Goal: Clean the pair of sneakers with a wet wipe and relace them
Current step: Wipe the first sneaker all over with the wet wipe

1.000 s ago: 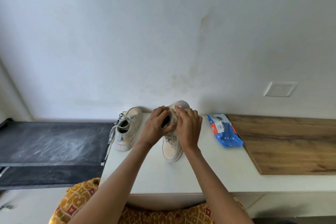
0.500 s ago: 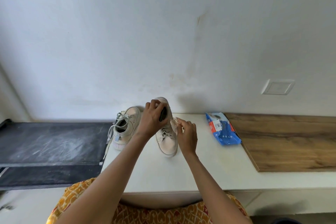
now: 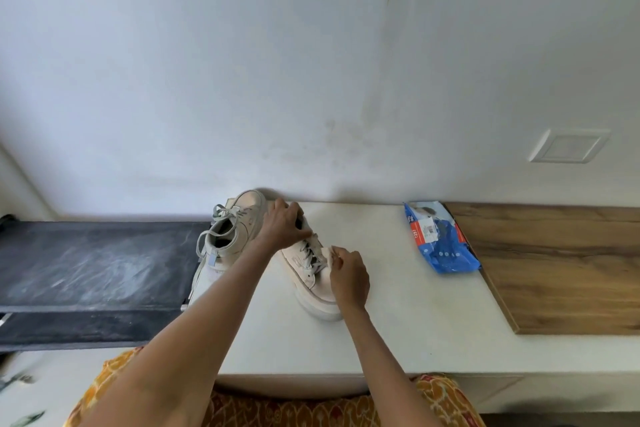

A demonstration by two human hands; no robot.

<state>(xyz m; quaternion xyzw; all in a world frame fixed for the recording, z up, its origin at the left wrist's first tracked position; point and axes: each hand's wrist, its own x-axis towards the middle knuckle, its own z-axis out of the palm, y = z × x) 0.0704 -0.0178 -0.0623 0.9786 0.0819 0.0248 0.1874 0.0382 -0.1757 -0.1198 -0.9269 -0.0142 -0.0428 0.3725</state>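
Now, from the head view, the left hand [image 3: 282, 227] is gripping the collar end of the near sneaker [image 3: 313, 282], steadying it on the white desk [image 3: 398, 315]. The right hand [image 3: 348, 276] is pinching a white wet wipe [image 3: 327, 253] and pressing it against that shoe's upper, right beside the laces. Just left of the left hand, the second sneaker [image 3: 230, 239] is sitting untouched, its laces hanging loose. Well to the right of the right hand, a blue wipe pack [image 3: 438, 241] is lying by a wooden board [image 3: 561, 270]. I'm judging this as mid-cleaning on shoe one; shoe two and all relacing look still ahead. Counting: two sneakers, one wipe, one pack, one board.
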